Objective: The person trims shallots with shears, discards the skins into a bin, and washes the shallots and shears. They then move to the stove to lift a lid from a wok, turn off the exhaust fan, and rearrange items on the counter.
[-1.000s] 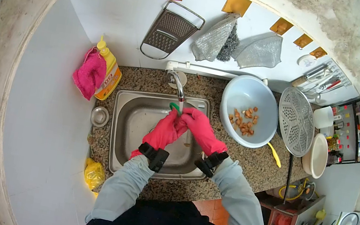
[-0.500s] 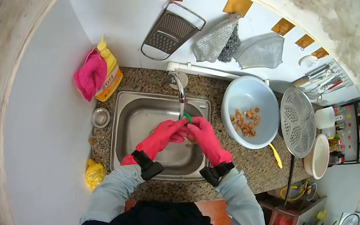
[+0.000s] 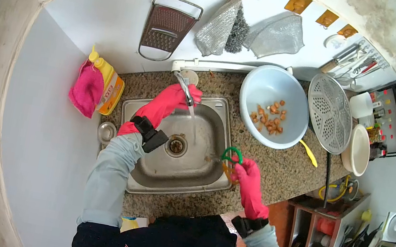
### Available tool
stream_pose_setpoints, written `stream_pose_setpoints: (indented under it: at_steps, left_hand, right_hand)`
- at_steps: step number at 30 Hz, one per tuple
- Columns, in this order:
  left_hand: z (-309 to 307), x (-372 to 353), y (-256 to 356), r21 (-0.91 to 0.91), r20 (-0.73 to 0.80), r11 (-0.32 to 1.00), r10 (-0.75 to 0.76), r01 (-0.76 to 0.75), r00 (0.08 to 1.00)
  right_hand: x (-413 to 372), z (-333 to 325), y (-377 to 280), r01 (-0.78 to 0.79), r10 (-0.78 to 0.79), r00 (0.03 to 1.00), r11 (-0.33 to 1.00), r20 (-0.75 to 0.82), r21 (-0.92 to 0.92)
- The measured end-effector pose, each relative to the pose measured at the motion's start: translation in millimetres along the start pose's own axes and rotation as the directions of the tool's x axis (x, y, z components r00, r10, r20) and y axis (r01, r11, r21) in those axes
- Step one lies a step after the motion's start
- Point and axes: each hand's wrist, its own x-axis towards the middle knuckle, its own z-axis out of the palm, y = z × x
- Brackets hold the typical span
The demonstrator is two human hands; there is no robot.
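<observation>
My left hand (image 3: pixel 174 99), in a pink rubber glove, is at the chrome faucet (image 3: pixel 183 87), with its fingers curled around the upper part. Water runs from the spout into the steel sink (image 3: pixel 147 170). My right hand (image 3: pixel 248 176), gloved the same way, is closed on a small tool with a green loop (image 3: pixel 233 154) and an orange-yellow part below it. It holds the tool over the sink's right edge; its exact kind cannot be made out. The sink drain (image 3: pixel 176 145) is uncovered, with bits of scrap around it.
Right of the sink, a pale blue basin (image 3: pixel 289 89) holds several peeled brown pieces. Beside it are a yellow-handled tool (image 3: pixel 309 153), a perforated metal strainer (image 3: pixel 330 114) and a cream bowl (image 3: pixel 357 150). A yellow soap bottle (image 3: pixel 112 91) and pink cloth (image 3: pixel 87 88) stand left.
My hands have parted from under the stream. The left moved up to the faucet; the right moved right and toward me with the green-looped tool. The view has shifted slightly.
</observation>
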Motion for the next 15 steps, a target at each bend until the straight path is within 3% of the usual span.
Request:
stream_pose_setpoints:
  at_steps: [1, 2, 7, 9, 10, 14, 15]
  left_hand:
    - [-0.9, 4.2, 4.8, 0.034, 0.091, 0.999, -0.04, 0.037, 0.995]
    - [0.5, 5.4, 6.8, -0.132, 0.093, 0.988, 0.09, -0.077, 0.992]
    - [-5.8, 9.0, 13.5, -0.082, 0.139, 0.996, 0.034, -0.023, 0.99]
    - [-4.4, -7.4, 7.7, 0.111, 0.056, 0.975, -0.199, 0.192, 0.978]
    - [-3.1, -12.5, 0.5, 0.117, -0.027, 0.957, -0.266, 0.267, 0.964]
    - [-11.5, -6.6, -10.8, 0.208, -0.118, 0.916, -0.325, 0.343, 0.938]
    - [-14.8, -2.8, -14.9, 0.175, -0.061, 0.962, -0.203, 0.211, 0.977]
  right_hand:
    - [-5.4, -3.4, 4.7, -0.018, 0.018, 1.0, 1.0, -0.019, 0.011]
    - [-10.4, -5.3, 8.2, -0.017, 0.017, 1.0, 1.0, -0.025, 0.02]
    - [-24.2, -13.3, 15.9, -0.014, 0.019, 0.994, 0.999, -0.108, 0.05]
    - [-27.4, -12.9, 16.3, 0.008, 0.003, 0.991, 0.996, -0.131, 0.085]
    - [-28.9, -12.4, 17.3, 0.025, -0.008, 0.989, 0.993, -0.147, 0.112]
    - [-30.0, -17.7, 30.0, 0.021, -0.01, 0.99, 0.997, -0.144, 0.072]
    - [-31.1, -16.8, 30.6, 0.006, 0.007, 0.99, 0.996, -0.14, 0.09]
